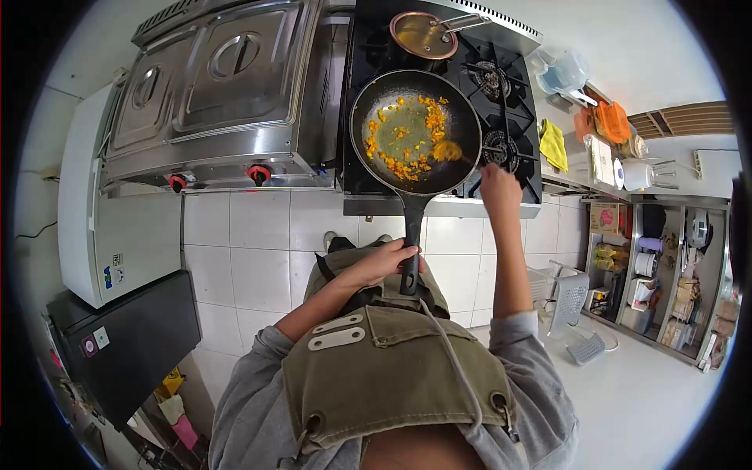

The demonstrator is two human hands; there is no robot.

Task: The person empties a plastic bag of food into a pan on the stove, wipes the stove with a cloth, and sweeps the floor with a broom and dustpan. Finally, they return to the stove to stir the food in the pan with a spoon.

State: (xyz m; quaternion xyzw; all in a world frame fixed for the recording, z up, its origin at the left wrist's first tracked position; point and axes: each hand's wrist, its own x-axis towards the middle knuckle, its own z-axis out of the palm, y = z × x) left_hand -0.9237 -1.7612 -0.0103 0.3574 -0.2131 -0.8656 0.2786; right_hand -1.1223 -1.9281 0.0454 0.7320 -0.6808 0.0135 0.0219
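A dark frying pan rests on the stove, with bits of orange and yellow chopped food spread in a ring over its base. My left hand is closed round the pan's black handle, which points toward my body. Over the pan's right rim, my right hand is closed on the handle of a spoon. The spoon's head sits inside the pan, coated in orange food, so its exact shape is hard to see.
Behind the pan a lidded saucepan stands on the black gas stove. A steel food warmer with red knobs is at left. To the right, a yellow cloth hangs by the counter, near a clear jug and shelves.
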